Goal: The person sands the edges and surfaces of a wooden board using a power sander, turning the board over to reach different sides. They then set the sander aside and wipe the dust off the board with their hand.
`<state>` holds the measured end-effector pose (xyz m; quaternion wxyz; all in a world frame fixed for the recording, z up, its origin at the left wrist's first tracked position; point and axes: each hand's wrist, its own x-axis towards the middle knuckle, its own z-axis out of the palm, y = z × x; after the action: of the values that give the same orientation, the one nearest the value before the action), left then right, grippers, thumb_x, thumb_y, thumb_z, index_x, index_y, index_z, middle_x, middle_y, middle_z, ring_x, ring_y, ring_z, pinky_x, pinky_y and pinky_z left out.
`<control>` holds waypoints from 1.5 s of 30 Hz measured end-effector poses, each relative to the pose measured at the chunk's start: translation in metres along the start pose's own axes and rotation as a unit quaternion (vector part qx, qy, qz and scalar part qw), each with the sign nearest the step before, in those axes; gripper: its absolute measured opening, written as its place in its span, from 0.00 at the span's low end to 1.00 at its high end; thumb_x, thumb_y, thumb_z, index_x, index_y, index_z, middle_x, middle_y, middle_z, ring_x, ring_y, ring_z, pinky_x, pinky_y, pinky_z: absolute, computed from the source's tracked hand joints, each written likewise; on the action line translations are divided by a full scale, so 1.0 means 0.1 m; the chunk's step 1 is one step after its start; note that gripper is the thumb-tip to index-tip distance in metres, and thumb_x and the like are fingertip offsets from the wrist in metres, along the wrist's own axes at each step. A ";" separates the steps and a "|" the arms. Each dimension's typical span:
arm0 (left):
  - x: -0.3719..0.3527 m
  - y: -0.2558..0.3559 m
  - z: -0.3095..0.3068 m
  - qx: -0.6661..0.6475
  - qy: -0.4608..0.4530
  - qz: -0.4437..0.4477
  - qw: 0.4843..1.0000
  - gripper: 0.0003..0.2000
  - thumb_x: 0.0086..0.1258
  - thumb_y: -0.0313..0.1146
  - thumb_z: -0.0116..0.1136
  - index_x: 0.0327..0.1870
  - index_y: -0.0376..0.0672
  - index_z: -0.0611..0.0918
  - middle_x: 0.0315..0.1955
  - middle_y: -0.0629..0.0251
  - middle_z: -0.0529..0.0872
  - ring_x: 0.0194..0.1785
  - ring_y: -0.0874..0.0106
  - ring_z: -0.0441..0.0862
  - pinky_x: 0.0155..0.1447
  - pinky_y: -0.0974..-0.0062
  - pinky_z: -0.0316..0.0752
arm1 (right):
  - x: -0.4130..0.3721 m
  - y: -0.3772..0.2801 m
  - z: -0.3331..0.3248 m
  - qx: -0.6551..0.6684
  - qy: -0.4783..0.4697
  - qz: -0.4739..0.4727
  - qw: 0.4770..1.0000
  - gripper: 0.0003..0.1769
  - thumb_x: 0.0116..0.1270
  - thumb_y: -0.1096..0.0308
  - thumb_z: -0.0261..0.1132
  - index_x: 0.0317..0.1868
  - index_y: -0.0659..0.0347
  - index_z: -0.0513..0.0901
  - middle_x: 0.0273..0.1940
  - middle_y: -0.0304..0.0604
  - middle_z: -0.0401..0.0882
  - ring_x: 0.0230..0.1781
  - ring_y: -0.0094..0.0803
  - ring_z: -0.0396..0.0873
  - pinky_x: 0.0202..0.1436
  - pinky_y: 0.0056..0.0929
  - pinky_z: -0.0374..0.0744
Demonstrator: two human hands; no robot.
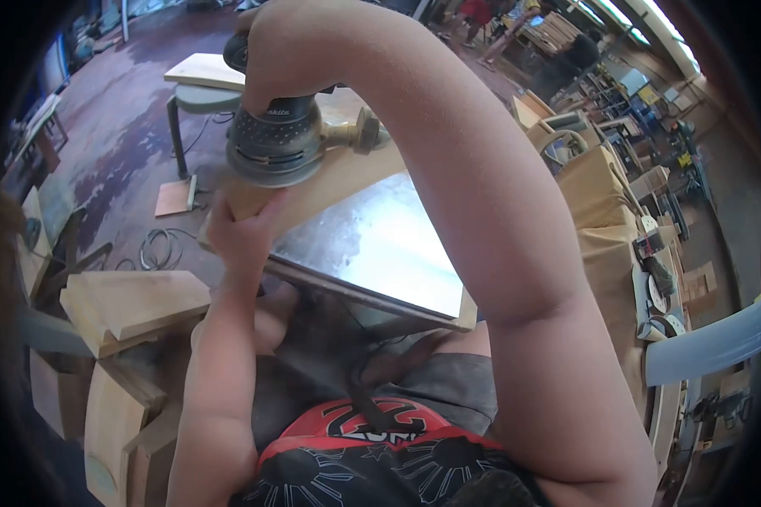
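My right hand point(275, 51) is wrapped over the top of a dark round power sander point(275, 148), whose side port points to the right. The sander's pad rests on or just over a pale wooden piece point(338, 190). Below the sander, my left hand point(245, 224) grips the near left end of that wooden piece, thumb on top. Under the wood is a table with a shiny, light-reflecting top point(380, 245), in front of my lap.
Cut wooden pieces point(135, 304) are stacked at the left. A stool point(203, 100) holding a board stands at the far left, with a coiled cable point(161, 249) on the floor. Brown cloth point(600, 203) and tools line the right. People are in the background at the top right.
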<state>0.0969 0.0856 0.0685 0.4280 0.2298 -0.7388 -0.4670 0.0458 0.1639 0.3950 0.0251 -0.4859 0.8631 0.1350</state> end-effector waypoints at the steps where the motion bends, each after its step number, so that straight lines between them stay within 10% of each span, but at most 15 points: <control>1: 0.02 -0.03 0.01 -0.040 -0.005 0.006 0.999 0.30 0.51 0.42 0.87 0.54 0.38 0.86 0.45 0.62 0.93 0.47 0.70 0.90 0.54 0.70 0.82 | -0.02 0.11 0.02 0.005 -0.002 0.007 1.000 0.25 0.61 0.59 0.69 0.57 0.61 0.89 0.58 0.53 0.86 0.56 0.50 0.86 0.57 0.46 0.85; 21: 0.06 -0.32 0.05 -0.065 0.022 0.016 0.998 0.32 0.53 0.36 0.87 0.57 0.34 0.82 0.52 0.60 0.88 0.53 0.70 0.87 0.60 0.71 0.79 | -0.29 3.34 1.26 0.061 0.099 0.284 0.952 0.39 0.49 0.56 0.77 0.62 0.65 0.82 0.46 0.56 0.88 0.44 0.46 0.87 0.51 0.39 0.84; 28: 0.09 -0.27 0.04 -0.108 -0.013 0.051 0.993 0.29 0.55 0.40 0.86 0.54 0.34 0.85 0.49 0.59 0.90 0.51 0.68 0.87 0.58 0.69 0.80 | -1.09 4.29 1.66 0.085 0.079 0.414 0.903 0.42 0.43 0.56 0.82 0.58 0.72 0.83 0.54 0.62 0.86 0.56 0.52 0.85 0.59 0.40 0.83; 34: 0.36 -0.15 0.02 -0.055 -0.055 0.024 0.997 0.27 0.63 0.44 0.81 0.54 0.32 0.85 0.48 0.58 0.90 0.49 0.69 0.88 0.54 0.69 0.81 | -2.42 3.51 2.35 0.154 0.107 0.534 0.824 0.41 0.49 0.56 0.79 0.66 0.56 0.78 0.57 0.55 0.86 0.60 0.50 0.84 0.61 0.41 0.81; 39: 1.03 -0.35 0.09 -0.087 -0.234 -0.196 0.948 0.29 0.72 0.52 0.71 0.59 0.33 0.84 0.49 0.57 0.90 0.50 0.69 0.88 0.50 0.67 0.82 | -3.36 3.02 3.22 0.208 0.227 0.594 0.743 0.40 0.53 0.53 0.75 0.68 0.50 0.77 0.58 0.53 0.86 0.61 0.49 0.83 0.64 0.41 0.80; 45: 1.20 -0.20 0.59 0.121 -0.397 -0.206 0.886 0.35 0.70 0.59 0.68 0.62 0.33 0.84 0.52 0.53 0.90 0.53 0.62 0.89 0.55 0.63 0.83 | -3.99 2.37 4.21 0.342 0.379 0.590 0.625 0.38 0.55 0.51 0.78 0.66 0.52 0.79 0.56 0.51 0.86 0.56 0.43 0.85 0.61 0.39 0.81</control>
<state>-0.0178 0.0168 0.0897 -0.0384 0.2222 -0.8335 -0.5044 0.0188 0.7211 0.1090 -0.2252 0.1626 0.8822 -0.3802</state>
